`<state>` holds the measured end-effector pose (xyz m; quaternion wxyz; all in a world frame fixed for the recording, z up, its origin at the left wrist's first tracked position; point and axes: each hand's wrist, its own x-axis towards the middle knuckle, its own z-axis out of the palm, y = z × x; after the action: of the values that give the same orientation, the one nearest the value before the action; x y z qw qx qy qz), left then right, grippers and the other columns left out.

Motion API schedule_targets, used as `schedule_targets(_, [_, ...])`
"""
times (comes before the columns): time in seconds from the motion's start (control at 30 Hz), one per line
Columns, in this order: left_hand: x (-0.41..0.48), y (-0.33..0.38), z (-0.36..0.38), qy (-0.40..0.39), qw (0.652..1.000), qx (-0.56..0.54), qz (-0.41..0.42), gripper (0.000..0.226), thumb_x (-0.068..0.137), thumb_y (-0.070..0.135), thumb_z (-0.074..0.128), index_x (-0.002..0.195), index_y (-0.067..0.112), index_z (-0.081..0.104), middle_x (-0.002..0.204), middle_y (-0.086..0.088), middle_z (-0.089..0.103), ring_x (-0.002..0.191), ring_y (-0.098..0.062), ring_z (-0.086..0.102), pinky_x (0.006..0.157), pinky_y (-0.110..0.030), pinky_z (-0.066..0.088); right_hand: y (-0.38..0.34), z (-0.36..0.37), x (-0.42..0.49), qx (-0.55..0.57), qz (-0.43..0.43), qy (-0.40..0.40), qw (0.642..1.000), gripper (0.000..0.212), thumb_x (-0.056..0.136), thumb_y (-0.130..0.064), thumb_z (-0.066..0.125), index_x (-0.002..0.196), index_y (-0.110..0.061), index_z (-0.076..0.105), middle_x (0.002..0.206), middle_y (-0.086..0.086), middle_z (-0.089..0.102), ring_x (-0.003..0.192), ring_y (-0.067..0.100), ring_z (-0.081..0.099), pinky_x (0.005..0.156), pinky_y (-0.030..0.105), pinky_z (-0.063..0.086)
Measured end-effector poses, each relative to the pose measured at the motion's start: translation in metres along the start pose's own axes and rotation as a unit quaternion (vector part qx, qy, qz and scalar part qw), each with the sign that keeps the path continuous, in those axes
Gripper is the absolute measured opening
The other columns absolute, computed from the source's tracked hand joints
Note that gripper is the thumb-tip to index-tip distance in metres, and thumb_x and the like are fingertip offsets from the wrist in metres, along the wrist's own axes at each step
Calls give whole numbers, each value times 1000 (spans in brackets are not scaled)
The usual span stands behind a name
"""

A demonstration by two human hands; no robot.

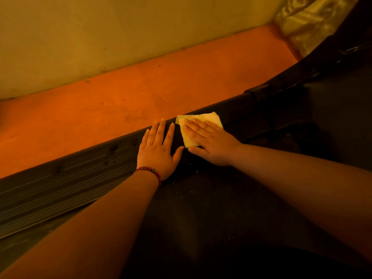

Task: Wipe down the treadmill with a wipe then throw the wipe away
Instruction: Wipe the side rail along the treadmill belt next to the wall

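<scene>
The dark treadmill fills the lower half of the head view; its ribbed side rail (64, 184) runs from lower left up toward the right, beside the black belt (211, 208), which is dusted with pale crumbs. A folded pale yellow wipe (209, 118) lies flat on the rail. My right hand (207, 141) presses on the wipe with straight fingers and covers most of it. My left hand (157, 150), with a red bead bracelet at the wrist, rests flat on the rail just left of the wipe, fingers spread, holding nothing.
An orange floor strip (141, 87) runs along the far side of the rail, ending at a pale wall (100, 33). A shiny crumpled cover (314, 21) sits in the top right corner. The treadmill's dark front housing (332, 87) rises at the right.
</scene>
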<state>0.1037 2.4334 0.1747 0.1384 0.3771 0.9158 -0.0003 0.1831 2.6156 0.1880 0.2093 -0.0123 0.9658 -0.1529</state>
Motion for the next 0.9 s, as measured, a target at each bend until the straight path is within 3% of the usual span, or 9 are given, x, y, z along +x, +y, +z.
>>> schedule_targets(0.13, [0, 1, 0, 0, 1000, -7, -4, 70, 97, 57, 17, 153, 23, -8, 161, -5, -14, 148, -21, -12, 117, -36, -10, 11, -3, 11, 35, 137, 43, 989, 66, 102, -51, 17, 153, -19, -11, 160, -2, -18, 146, 10, -19, 115, 29, -14])
schedule_targets(0.2, [0, 0, 0, 2, 1000, -3, -3, 70, 97, 57, 17, 153, 23, -9, 161, -4, -14, 148, -20, -12, 117, -35, -10, 5, -5, 15, 39, 160, 43, 985, 67, 101, -52, 16, 153, -19, -11, 160, -2, -19, 146, 12, -20, 115, 31, -14])
schedule_targets(0.37, [-1, 0, 2, 9, 1000, -6, 5, 70, 97, 57, 18, 153, 23, -7, 161, -5, -13, 148, -20, -12, 116, -35, -10, -8, -3, 7, -12, 1, 4, 1000, 69, 100, -54, 21, 153, -21, -10, 160, -3, -17, 146, 10, -18, 112, 27, -17])
schedule_targets(0.53, [1, 0, 3, 6, 1000, -6, -3, 70, 97, 58, 18, 153, 23, -7, 161, -5, -12, 148, -21, -11, 117, -36, -9, 4, -3, 22, 37, 179, 56, 982, 68, 101, -53, 16, 153, -18, -11, 161, -2, -16, 147, 12, -17, 117, 32, -12])
schedule_targets(0.73, [0, -2, 4, 11, 1000, -6, 4, 70, 96, 58, 15, 154, 23, -5, 161, -6, -12, 148, -21, -11, 117, -37, -8, -13, 2, 14, 33, 35, 16, 999, 66, 102, -51, 21, 153, -23, -9, 160, -5, -16, 146, 10, -17, 117, 30, -13])
schedule_targets(0.9, [0, -1, 4, 11, 1000, -6, -1, 71, 96, 58, 16, 153, 23, -7, 161, -5, -13, 148, -21, -10, 118, -37, -8, 12, -3, 24, 44, 200, 66, 977, 67, 101, -52, 14, 153, -18, -10, 161, -2, -15, 147, 14, -16, 119, 33, -10])
